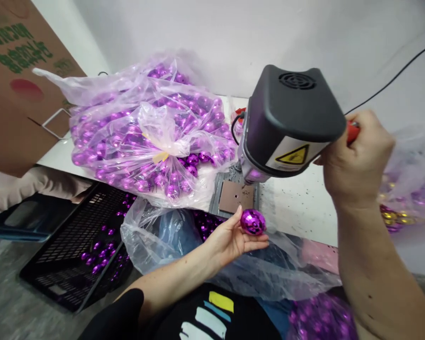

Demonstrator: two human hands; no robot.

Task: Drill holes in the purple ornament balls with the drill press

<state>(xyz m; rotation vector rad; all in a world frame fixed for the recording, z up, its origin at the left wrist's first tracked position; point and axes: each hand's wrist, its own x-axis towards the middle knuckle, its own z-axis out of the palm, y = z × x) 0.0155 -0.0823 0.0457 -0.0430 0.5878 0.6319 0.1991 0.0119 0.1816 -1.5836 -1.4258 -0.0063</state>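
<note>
Crowding the desk [304, 208] beyond the left hand [233, 238] is a large clear bag [145, 137] stuffed with purple balls, its knotted neck facing the viewer. A second, slack bag [156, 236] lies just left of that hand, and a black crate [81, 236] holding loose balls sits lower, further left. A cardboard box [17, 80] stands well beyond. A grey machine [286, 123] overhangs a small plate [235, 196], directly beyond the left fingertips.

One faceted purple ball [253, 222] rests on the left fingers, near the desk's front edge; being round, it shows no long axis, and which way it points cannot be told.

Left hand: palm up, fingers loosely cupped under the ball, thumb raised beside it. Right hand [354, 160]: raised, fist clamped on a red lever [352, 132] at the machine's side, forearm running steeply down.
</note>
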